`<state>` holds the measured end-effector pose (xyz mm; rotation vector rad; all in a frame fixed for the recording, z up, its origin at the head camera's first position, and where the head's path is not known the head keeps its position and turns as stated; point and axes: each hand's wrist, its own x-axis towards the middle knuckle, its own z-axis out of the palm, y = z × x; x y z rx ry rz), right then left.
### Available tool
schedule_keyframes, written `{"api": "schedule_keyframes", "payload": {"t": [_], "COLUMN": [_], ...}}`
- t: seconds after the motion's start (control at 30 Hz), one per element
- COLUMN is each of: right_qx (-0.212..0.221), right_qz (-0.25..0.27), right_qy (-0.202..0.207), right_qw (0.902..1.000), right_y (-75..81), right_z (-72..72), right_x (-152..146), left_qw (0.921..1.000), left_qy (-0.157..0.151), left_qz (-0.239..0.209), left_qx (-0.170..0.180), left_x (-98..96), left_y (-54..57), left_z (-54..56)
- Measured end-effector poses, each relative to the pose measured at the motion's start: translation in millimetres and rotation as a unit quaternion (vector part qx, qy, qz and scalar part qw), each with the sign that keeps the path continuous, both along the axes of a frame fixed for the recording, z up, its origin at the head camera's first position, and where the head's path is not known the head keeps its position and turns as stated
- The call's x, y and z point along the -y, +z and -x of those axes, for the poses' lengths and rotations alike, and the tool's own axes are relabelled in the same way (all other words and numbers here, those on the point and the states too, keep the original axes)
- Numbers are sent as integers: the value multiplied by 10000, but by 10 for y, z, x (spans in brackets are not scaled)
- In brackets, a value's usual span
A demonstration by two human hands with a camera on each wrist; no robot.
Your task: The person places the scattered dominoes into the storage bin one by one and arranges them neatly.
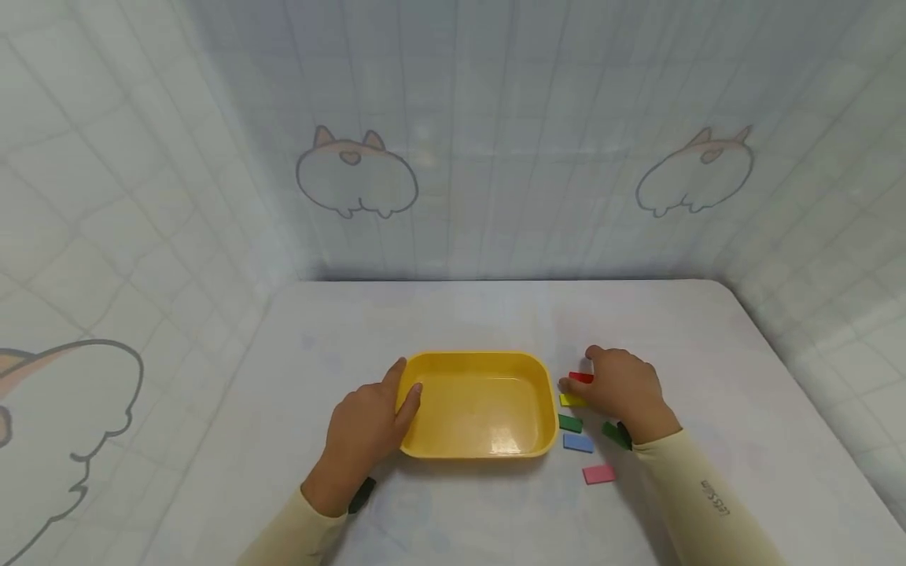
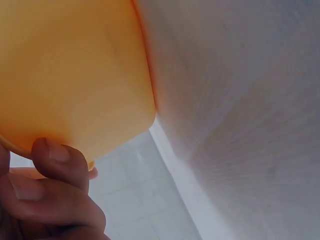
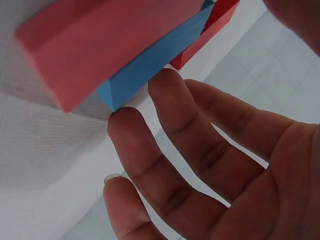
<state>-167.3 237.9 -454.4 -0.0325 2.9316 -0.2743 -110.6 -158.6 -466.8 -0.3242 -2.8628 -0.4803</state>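
A shallow yellow tray (image 1: 481, 457) sits in the middle of the table. My left hand (image 1: 364, 424) grips its left rim, the thumb lying over the inner edge; fingertips (image 2: 55, 151) show against the wall in the left wrist view. At the tray's right, my right hand (image 1: 623, 385) is over a red block (image 1: 581, 378), thumb and fingers spread apart around it. A yellow block (image 1: 573, 400) lies partly under this hand. Below it come a green block (image 1: 570, 424), a blue block (image 1: 578, 443) and a pink block (image 1: 598, 474).
Another green block (image 1: 614, 435) lies beside the right wrist, partly hidden by it. The white table (image 1: 340, 314) ends at a back wall (image 1: 495, 157) of pale curtain with cartoon drawings. Similar walls rise at left and right.
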Motion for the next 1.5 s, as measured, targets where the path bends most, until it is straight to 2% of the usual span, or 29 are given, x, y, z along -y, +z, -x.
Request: {"api": "schedule_keyframes", "payload": {"t": [0.13, 0.43, 0.87, 1.23, 1.37, 1.5], "right_qx": [-54, 25, 21, 218, 51, -495], "right_qz": [-74, -54, -163, 107, 169, 245], "right_qy": [68, -56, 43, 149, 167, 225], "right_qw": [9999, 10000, 9999, 9996, 9997, 9982], "right_y": [-14, 1, 9, 53, 110, 209], "right_z": [-37, -29, 6, 86, 112, 142], "right_x": [35, 42, 68, 27, 30, 82], "left_qw": [10000, 9998, 9998, 9998, 9998, 9998], "left_qy": [25, -19, 116, 67, 53, 96], "left_qz": [18, 95, 55, 46, 14, 3], "left_qx": [-68, -175, 120, -163, -198, -157], "left_x": [-8, -51, -89, -106, -114, -112], "left_y": [-11, -11, 0, -13, -18, -16], "left_z": [-60, -59, -68, -30, -14, 4]}}
